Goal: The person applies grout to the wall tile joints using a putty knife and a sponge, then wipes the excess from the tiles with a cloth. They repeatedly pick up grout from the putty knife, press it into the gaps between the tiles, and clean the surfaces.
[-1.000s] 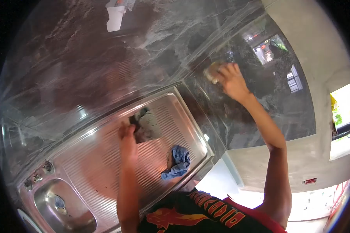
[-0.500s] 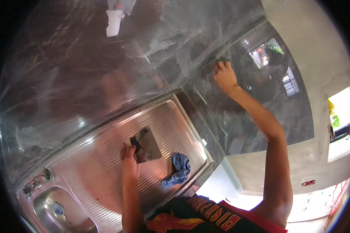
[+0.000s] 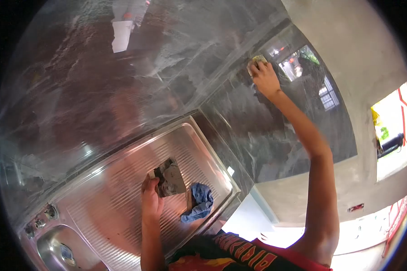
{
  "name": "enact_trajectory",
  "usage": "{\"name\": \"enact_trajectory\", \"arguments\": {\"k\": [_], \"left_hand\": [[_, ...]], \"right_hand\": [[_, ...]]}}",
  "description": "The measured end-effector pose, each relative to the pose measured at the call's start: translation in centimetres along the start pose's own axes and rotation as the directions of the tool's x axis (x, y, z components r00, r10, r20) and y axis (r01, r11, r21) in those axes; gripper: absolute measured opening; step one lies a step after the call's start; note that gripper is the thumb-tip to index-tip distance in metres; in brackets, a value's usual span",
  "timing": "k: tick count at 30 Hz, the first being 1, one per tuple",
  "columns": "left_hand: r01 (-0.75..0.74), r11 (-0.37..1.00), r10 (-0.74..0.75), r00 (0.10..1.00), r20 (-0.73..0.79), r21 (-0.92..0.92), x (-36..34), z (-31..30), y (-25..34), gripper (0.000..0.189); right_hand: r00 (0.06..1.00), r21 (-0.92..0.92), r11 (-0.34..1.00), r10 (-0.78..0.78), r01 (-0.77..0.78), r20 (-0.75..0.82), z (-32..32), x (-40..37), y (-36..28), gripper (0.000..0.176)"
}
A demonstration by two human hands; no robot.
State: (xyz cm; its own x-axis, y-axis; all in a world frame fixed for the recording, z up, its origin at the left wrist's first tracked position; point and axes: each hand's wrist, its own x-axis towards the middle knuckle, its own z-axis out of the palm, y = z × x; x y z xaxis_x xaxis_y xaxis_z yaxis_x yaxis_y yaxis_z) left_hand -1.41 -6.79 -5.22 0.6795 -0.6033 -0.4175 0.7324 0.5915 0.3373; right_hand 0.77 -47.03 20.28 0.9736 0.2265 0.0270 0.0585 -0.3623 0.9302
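Note:
My right hand (image 3: pixel 266 80) is closed on a small yellowish sponge (image 3: pixel 258 60) and presses it against the dark marbled wall panel (image 3: pixel 276 135), close to the corner. My left hand (image 3: pixel 152 198) grips the edge of a flat square plate (image 3: pixel 169 178) with dark smears on its face, and holds it over the ribbed steel drainboard (image 3: pixel 122 198). A crumpled blue cloth (image 3: pixel 201 201) lies just right of the plate, beside a brownish flat piece partly hidden by the plate and cloth.
The sink basin (image 3: pixel 68 248) is at the lower left, with tap fittings (image 3: pixel 40 222) behind it. Another marbled panel (image 3: pixel 90 81) rises behind the drainboard. Bare plaster wall (image 3: pixel 348 67) with an opening (image 3: pixel 391 135) and a small electrical box (image 3: pixel 356 207) stands on the right.
My right hand has shifted slightly along the panel, and the sponge shows more plainly. My left hand still holds the plate above the drainboard. The whole view has shifted a little.

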Motion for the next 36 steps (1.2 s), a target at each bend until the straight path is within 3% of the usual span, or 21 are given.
{"name": "enact_trajectory", "arguments": {"k": [2,6,8,9,13,16,18,22,24,25,26,27,30,31,32,33,35,36], "left_hand": [[0.026,0.999,-0.024,0.999,0.047,-0.028,-0.2,-0.5,0.3,0.025],[-0.120,0.991,0.122,0.992,0.036,-0.049,-0.4,-4.2,0.1,0.024],[-0.242,0.937,0.238,0.970,0.048,0.251,0.0,-4.9,0.6,0.023],[-0.034,0.996,0.042,0.995,0.093,-0.084,0.1,-4.4,1.3,0.025],[-0.031,0.999,0.031,0.999,-0.008,-0.025,0.6,-1.8,1.5,0.027],[-0.018,1.000,0.019,0.998,0.060,-0.016,0.7,-1.3,1.2,0.030],[-0.054,0.999,0.054,0.998,-0.014,0.004,1.4,-2.8,0.2,0.032],[-0.134,0.991,0.134,0.988,0.083,-0.009,-0.3,-3.0,1.5,0.032],[-0.279,0.945,0.245,0.949,0.200,0.169,-0.2,-2.8,1.7,0.034],[-0.281,0.944,0.244,0.946,0.212,0.171,-0.1,-2.7,1.5,0.034],[-0.151,0.987,0.142,0.980,0.139,0.057,0.1,-2.5,1.2,0.034],[-0.027,0.998,0.032,0.997,0.076,-0.065,0.3,-2.3,1.1,0.034],[-0.040,0.999,0.044,0.993,0.107,-0.031,-0.3,-2.2,1.0,0.035],[-0.137,0.987,0.129,0.988,0.089,0.082,-0.9,-1.8,1.5,0.026],[-0.151,0.986,0.144,0.985,0.097,0.070,-1.1,-1.8,1.8,0.026],[-0.159,0.985,0.155,0.986,0.060,0.067,-1.4,-2.1,2.0,0.026],[-0.172,0.984,0.171,0.985,0.031,0.045,-1.6,-2.7,1.8,0.026],[-0.332,0.838,0.325,0.941,0.094,0.433,-1.6,-3.3,1.8,0.027]], "right_hand": [[0.966,-0.033,0.999,-0.001,0.010,0.258,-2.1,1.3,-0.3,0.018],[0.949,-0.009,0.999,0.051,-0.051,0.311,-3.9,1.3,0.9,0.018],[0.994,-0.040,0.996,0.072,-0.076,-0.084,-2.3,0.2,3.0,0.019],[0.991,-0.062,0.995,0.072,-0.079,-0.109,-1.4,-0.1,3.8,0.020],[0.986,-0.101,0.994,0.012,-0.029,-0.165,-0.1,-0.3,5.2,0.019],[1.000,-0.084,0.996,-0.020,0.018,-0.022,-1.7,-0.2,4.8,0.017],[0.982,-0.128,0.992,0.027,-0.003,0.187,-4.4,1.1,4.2,0.015],[1.000,-0.067,0.998,0.020,-0.021,-0.007,-3.8,0.7,6.2,0.016],[0.989,-0.062,0.995,0.068,-0.077,-0.133,-2.8,0.4,7.4,0.019],[0.989,-0.096,0.994,0.030,-0.044,-0.142,-2.4,0.4,7.6,0.021],[0.989,-0.100,0.994,0.040,-0.055,-0.143,-1.9,0.2,7.6,0.021],[0.993,-0.125,0.991,0.026,-0.040,-0.114,-1.5,0.2,7.5,0.020],[0.998,-0.134,0.991,0.021,-0.014,0.051,-2.6,-0.2,6.5,0.024],[0.979,-0.118,0.992,0.055,-0.033,0.195,-4.4,0.5,6.2,0.025],[0.942,-0.112,0.993,0.081,-0.046,0.325,-5.6,1.5,6.5,0.026],[0.945,-0.124,0.991,0.081,-0.043,0.318,-5.5,1.4,6.8,0.026],[0.993,-0.116,0.987,0.102,-0.107,-0.052,-4.8,0.8,8.3,0.017],[0.994,-0.124,0.987,0.098,-0.104,-0.058,-4.5,0.8,9.2,0.017]]}}
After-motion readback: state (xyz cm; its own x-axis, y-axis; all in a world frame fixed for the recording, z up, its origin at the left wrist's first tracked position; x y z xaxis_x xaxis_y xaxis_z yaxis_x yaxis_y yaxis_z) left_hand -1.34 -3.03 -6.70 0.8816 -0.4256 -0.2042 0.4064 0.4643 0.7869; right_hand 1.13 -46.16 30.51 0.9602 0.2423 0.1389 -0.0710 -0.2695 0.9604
